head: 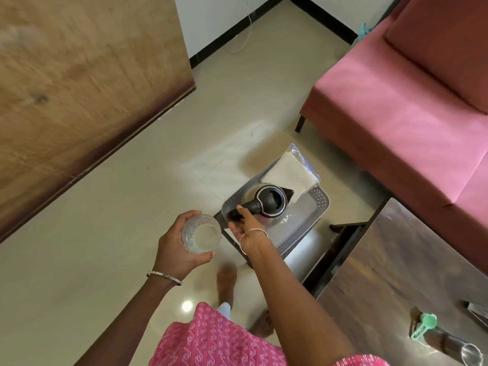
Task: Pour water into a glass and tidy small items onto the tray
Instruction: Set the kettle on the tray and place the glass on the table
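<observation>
Glass (202,233), held upright in the left hand (174,249) so its mouth stays level for water, sits just left of the right hand (247,228), whose fingers touch the kettle (272,200) handle on the tray (320,196) just beyond, grip unclear.

The kettle (272,204) stands in the tray (320,198) — packet (290,173) behind it, glass (202,233) to its left, seemingly nearer.
</observation>
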A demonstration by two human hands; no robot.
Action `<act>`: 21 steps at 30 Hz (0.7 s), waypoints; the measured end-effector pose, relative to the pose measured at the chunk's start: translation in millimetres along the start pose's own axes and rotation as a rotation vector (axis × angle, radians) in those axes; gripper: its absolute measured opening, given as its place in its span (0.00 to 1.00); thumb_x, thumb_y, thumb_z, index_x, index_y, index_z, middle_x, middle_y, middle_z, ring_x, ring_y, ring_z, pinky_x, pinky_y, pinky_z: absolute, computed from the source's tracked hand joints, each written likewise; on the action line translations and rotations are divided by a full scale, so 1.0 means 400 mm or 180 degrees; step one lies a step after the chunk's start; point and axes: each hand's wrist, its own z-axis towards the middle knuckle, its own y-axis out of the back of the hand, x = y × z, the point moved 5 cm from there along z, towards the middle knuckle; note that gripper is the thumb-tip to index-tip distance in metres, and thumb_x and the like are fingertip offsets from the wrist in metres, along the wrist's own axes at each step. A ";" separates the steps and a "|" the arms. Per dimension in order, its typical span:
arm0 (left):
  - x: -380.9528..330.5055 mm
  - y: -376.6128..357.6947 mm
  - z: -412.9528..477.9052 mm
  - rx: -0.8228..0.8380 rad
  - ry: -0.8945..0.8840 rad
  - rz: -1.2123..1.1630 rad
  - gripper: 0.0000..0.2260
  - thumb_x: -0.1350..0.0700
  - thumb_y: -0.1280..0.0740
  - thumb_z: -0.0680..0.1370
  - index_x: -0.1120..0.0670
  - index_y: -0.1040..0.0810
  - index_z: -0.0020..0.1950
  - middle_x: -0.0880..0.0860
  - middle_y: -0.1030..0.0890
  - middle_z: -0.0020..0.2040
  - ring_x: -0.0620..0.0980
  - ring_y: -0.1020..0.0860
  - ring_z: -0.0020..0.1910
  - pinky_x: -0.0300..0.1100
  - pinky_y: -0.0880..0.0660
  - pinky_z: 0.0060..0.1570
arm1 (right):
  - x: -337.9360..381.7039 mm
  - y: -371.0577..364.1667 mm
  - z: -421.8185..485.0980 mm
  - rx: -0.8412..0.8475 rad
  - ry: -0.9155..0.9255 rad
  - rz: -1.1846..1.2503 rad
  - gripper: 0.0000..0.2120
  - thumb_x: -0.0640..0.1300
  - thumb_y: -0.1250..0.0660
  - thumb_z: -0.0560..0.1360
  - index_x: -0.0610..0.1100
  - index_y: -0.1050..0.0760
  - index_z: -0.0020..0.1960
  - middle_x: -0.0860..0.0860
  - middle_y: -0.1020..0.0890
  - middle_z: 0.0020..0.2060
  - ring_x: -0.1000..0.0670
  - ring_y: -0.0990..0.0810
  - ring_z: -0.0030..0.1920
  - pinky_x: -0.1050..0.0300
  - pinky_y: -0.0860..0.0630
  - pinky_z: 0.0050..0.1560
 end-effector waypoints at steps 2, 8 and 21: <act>-0.022 -0.010 -0.009 0.0043 -0.0035 0.0035 0.40 0.54 0.16 0.53 0.46 0.27 0.63 0.38 0.21 0.57 0.42 0.22 0.55 0.34 0.25 0.53 | -0.005 0.034 -0.019 0.0154 -0.0060 -0.0215 0.18 0.41 0.28 0.75 0.31 0.24 0.59 0.37 0.19 0.57 0.42 0.18 0.55 0.50 0.21 0.61; -0.110 -0.057 -0.063 0.0169 -0.0255 0.0165 0.39 0.47 0.20 0.52 0.42 0.28 0.61 0.32 0.23 0.54 0.38 0.22 0.51 0.37 0.22 0.51 | 0.011 0.187 -0.143 0.0498 0.0540 -0.1130 0.07 0.35 0.37 0.78 0.38 0.19 0.51 0.44 0.14 0.40 0.50 0.17 0.38 0.59 0.18 0.40; -0.354 -0.340 -0.451 0.0781 -0.1017 0.0144 0.41 0.54 0.18 0.54 0.43 0.28 0.65 0.40 0.21 0.58 0.42 0.22 0.54 0.38 0.24 0.55 | 0.046 0.720 -0.493 0.0257 0.2827 -0.2883 0.28 0.30 0.33 0.68 0.48 0.24 0.65 0.53 0.18 0.59 0.56 0.21 0.60 0.60 0.20 0.55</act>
